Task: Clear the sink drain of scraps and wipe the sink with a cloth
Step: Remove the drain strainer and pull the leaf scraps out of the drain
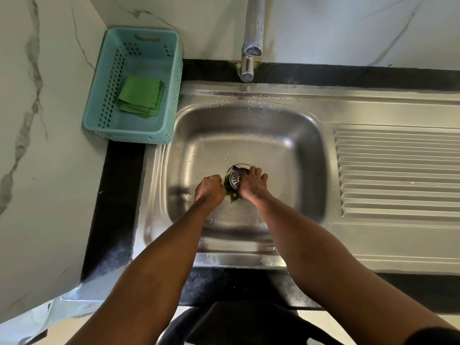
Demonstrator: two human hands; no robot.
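Reaching down into the sink (293, 135), both arms extend — left hand (210, 189) fisted on green scraps (232, 198), right hand (252, 185) gripping the tilted strainer (234, 179) at frame centre.

My green cloth (140, 95) lies in the light teal basket (99, 105) with its grid of small holes. The sink (249, 135) is shiny grey steel, the counter (117, 195) black, the wall (37, 95) white with grey veins.

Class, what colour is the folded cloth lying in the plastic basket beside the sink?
Green. The cloth shows clearly in the head view, inside the pale blue-green basket.
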